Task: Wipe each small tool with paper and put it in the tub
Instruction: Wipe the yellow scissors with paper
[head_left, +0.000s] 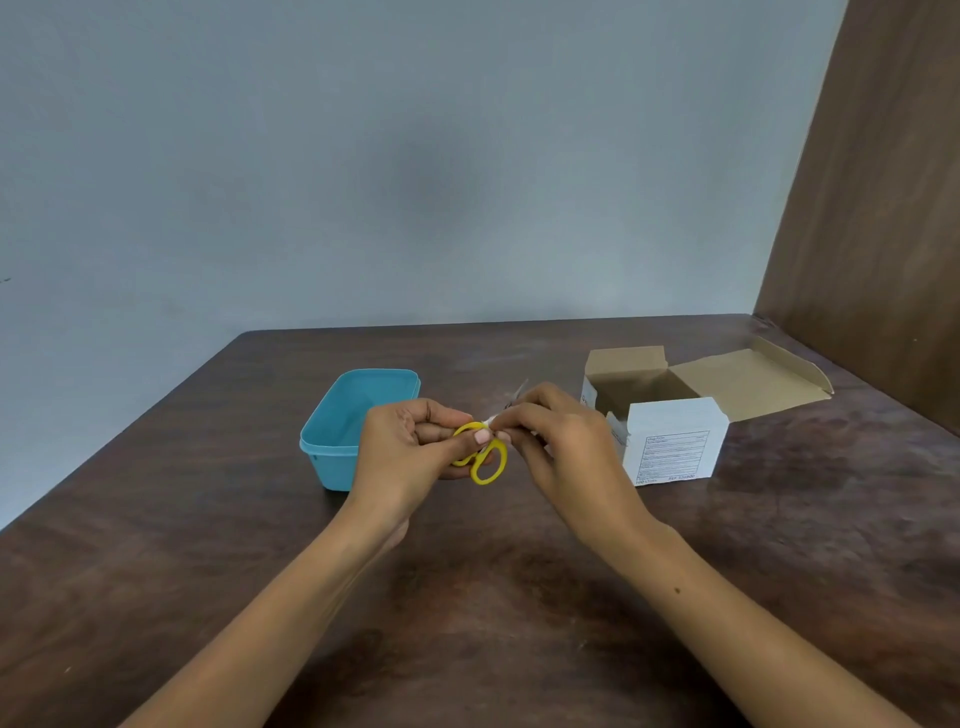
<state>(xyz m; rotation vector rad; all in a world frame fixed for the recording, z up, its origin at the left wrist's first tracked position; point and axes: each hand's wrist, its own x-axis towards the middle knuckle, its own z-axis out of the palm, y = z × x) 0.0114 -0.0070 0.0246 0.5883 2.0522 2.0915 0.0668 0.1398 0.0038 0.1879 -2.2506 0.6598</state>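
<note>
Small scissors with yellow loop handles (485, 460) are held above the table at the centre. My left hand (405, 452) grips the handles, thumb pressed on the upper loop. My right hand (556, 441) pinches a bit of white paper (493, 420) round the blades just past the handles; the metal tips (519, 391) stick out beyond my fingers. A light blue plastic tub (332, 441) stands open just left of my left hand, partly hidden by it; what I see of its inside looks bare.
An open white cardboard box (670, 441) with brown flaps stands to the right of my right hand. The dark brown wooden table (519, 597) meets a grey wall at the back, and a brown panel (883, 208) rises along the right side.
</note>
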